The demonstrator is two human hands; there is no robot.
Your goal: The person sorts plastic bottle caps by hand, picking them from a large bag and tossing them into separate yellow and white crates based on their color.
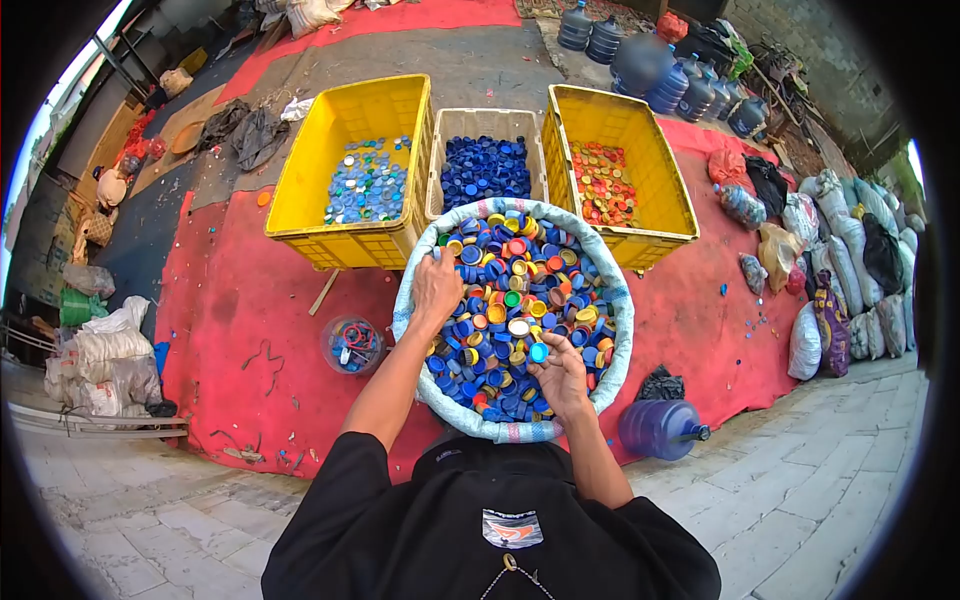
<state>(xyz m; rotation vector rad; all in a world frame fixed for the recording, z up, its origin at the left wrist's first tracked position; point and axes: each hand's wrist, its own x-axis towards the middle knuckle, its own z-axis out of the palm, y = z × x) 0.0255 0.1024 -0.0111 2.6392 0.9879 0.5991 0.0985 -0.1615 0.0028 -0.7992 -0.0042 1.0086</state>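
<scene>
A round sack with a rolled pale-blue rim (pixel 622 330) stands in front of me, full of mixed bottle caps (pixel 512 299) in blue, yellow, red, green and white. Between the fingertips of my right hand (pixel 563 377) is a light blue bottle cap (pixel 539 352), just above the heap at the sack's near right side. My left hand (pixel 437 287) reaches over the sack's left part, fingers bent together and pointing at the far left rim. A green cap (pixel 443 240) shows just beyond those fingertips; whatever they pinch is hidden.
Behind the sack stand a left yellow crate (pixel 300 215) of pale caps, a whitish crate (pixel 433 190) of dark blue caps and a right yellow crate (pixel 660 215) of red-orange caps. A small tub (pixel 352 345) sits left, a water jug (pixel 660 430) right. Filled bags (pixel 845 240) line the right.
</scene>
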